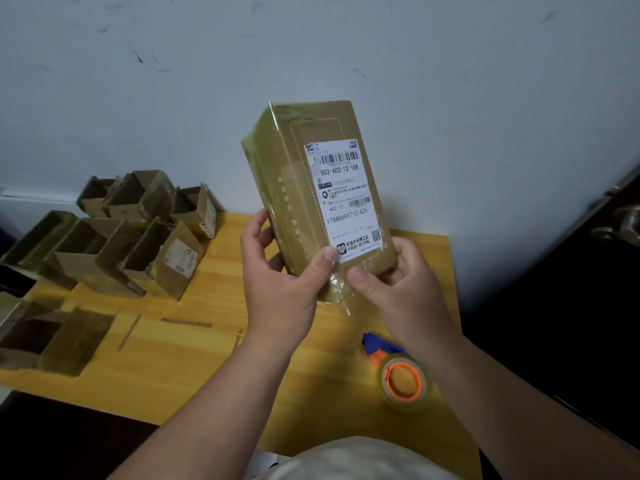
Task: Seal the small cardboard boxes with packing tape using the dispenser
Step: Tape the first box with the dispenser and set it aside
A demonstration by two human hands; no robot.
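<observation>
A wooden table (221, 368) stands against a scuffed pale wall (346, 46).

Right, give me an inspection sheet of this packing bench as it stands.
Surface: yellow wooden table, tape strips stuck on it.
Job's things: labelled box held upright above the table; tape dispenser lying near the right forearm.
Clutter: open boxes crowded at the left.
Grippers: left hand and right hand grip the box's lower end, thumbs on loose tape.
Cables: nothing seen.
Surroundings: scuffed white wall; dark door with handle at right.
</observation>
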